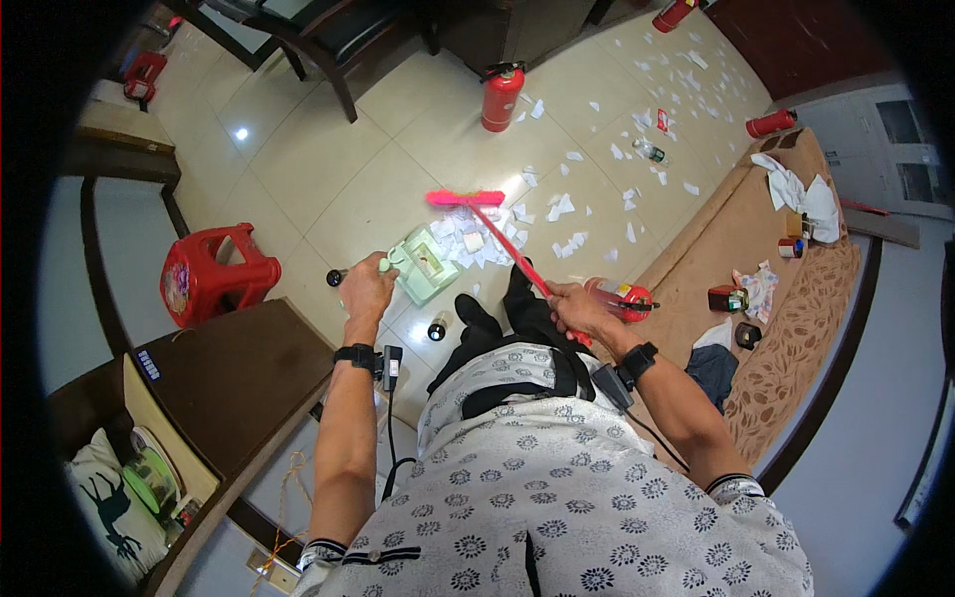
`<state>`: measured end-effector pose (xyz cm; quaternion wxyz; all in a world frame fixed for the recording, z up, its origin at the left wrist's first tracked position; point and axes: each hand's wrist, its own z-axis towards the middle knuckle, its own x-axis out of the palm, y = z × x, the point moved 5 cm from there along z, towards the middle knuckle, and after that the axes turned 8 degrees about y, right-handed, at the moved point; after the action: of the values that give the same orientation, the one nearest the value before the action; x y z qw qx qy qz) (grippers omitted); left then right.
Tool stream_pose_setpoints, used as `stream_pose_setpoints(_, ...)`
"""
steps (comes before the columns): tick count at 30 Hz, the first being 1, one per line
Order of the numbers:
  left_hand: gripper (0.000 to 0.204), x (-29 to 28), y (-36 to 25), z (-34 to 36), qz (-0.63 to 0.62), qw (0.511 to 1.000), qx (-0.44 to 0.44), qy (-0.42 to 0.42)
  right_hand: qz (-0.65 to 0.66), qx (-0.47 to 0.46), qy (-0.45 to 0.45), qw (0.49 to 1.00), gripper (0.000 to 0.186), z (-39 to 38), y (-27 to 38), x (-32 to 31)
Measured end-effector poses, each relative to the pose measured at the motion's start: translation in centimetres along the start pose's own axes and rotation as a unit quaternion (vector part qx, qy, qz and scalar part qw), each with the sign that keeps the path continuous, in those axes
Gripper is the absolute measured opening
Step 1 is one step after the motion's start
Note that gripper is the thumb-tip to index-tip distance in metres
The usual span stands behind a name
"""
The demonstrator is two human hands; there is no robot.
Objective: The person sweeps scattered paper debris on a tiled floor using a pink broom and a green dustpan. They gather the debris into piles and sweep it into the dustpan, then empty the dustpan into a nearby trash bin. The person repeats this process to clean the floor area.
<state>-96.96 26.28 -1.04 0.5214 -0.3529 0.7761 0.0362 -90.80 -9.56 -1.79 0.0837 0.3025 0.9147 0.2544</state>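
Pink broom [494, 230] in right hand [580, 308], green dustpan [426, 265] beside left hand [366, 289].

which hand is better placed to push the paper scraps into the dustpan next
Right. The right hand grips the pink broom, bristles beside the scraps; the left hand holds the green dustpan.

Single head-worn fisheye, looking steeply down from standing height.

Lens faces the cream tiled floor [328, 169] ahead of the wearer; patterned shirt front and both forearms enter from the lower edge, close to the lens. Floor sits farther off, mid-frame. Straight edges bow toward the rim, dark vignette at the corners. Top of frame is forward, left is the wearer's left. No second view to overlap.
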Motion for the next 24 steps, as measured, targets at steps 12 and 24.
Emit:
stream_pose_setpoints(12,0.032,4.4,-5.9,2.6,-0.077,0.996,0.044,0.000,0.242,0.043,0.043,0.968,0.039,-3.4,-1.3,-1.3)
stream_pose_setpoints(24,0.032,4.3,-7.6,1.0,-0.123,0.991,0.057,-0.007,0.428,0.003,0.003,0.904,0.046,-9.7,-3.9,-5.3)
